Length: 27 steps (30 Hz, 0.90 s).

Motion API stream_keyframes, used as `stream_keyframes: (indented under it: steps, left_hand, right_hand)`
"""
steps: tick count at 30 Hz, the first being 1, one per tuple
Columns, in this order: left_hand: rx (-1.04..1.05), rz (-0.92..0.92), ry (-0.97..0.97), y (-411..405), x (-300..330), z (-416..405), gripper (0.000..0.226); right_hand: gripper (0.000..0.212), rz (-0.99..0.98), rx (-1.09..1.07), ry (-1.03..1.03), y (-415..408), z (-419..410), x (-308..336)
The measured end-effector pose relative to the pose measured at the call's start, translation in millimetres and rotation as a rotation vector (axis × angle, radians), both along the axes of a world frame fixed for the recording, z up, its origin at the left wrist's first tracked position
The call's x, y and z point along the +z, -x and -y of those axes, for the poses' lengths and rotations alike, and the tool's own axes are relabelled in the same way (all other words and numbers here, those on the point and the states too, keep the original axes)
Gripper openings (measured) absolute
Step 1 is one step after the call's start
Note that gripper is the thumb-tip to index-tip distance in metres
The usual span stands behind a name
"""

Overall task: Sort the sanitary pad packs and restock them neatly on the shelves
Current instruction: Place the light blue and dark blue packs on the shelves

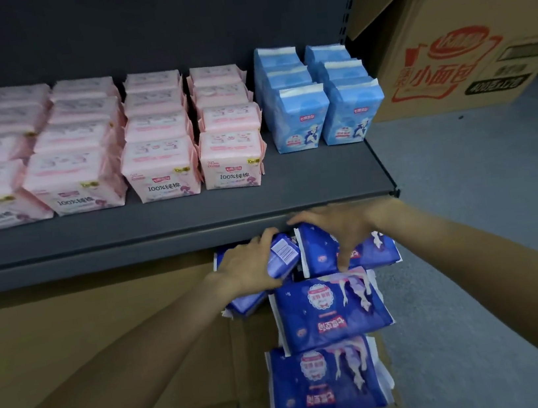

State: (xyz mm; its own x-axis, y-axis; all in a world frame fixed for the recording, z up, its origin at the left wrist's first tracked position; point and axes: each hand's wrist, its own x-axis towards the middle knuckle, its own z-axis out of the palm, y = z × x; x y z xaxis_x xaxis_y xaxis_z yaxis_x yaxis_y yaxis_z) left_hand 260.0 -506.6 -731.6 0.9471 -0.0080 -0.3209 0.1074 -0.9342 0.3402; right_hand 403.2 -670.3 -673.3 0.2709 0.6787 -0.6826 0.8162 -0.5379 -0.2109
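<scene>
Left hand (252,268) grips a dark blue pack (281,254); right hand (340,231) grips the adjacent pack (322,251) at its 3 o'clock. Both lie below the shelf (173,224) edge. Free shelf space lies at 12 o'clock, ahead of the light blue packs (323,109).

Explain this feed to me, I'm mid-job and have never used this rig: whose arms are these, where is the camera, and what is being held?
There is no machine here. One camera sits on a person's head, looking forward and down, so the two bare arms are theirs. The left hand has its grip on a dark blue pack turned barcode up. The right hand grips another dark blue pack. More dark blue packs lie in a row on flattened cardboard below. Above, the dark shelf holds rows of pink packs and, to their right, light blue packs. A printed carton stands at the right.
</scene>
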Motion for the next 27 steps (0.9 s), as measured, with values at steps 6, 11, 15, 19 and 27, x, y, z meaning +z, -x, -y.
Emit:
stream_keyframes:
  steps: [6,11,15,19,27]
  left_hand:
    - [0.064,0.049,-0.044,3.3,9.1,-16.9,0.070]
    - [0.190,0.054,0.195,26.7,19.7,-49.3,0.070]
    - [0.211,0.077,0.242,41.0,30.5,-55.9,0.081]
    - [0.193,0.168,0.225,49.0,48.6,-59.4,0.075]
    - [0.271,0.385,0.369,48.7,97.7,-65.8,0.082]
  right_hand:
    - [0.098,0.124,0.055,0.067,5.3,-8.8,0.2]
    - [0.085,0.091,0.024,-0.018,7.3,0.2,-7.2]
    - [0.091,0.167,-0.041,-0.205,6.5,8.1,13.9]
    - [0.074,0.300,-0.129,-0.414,15.5,30.7,51.8]
    - [0.055,0.151,-0.708,-1.013,50.6,56.6,90.6]
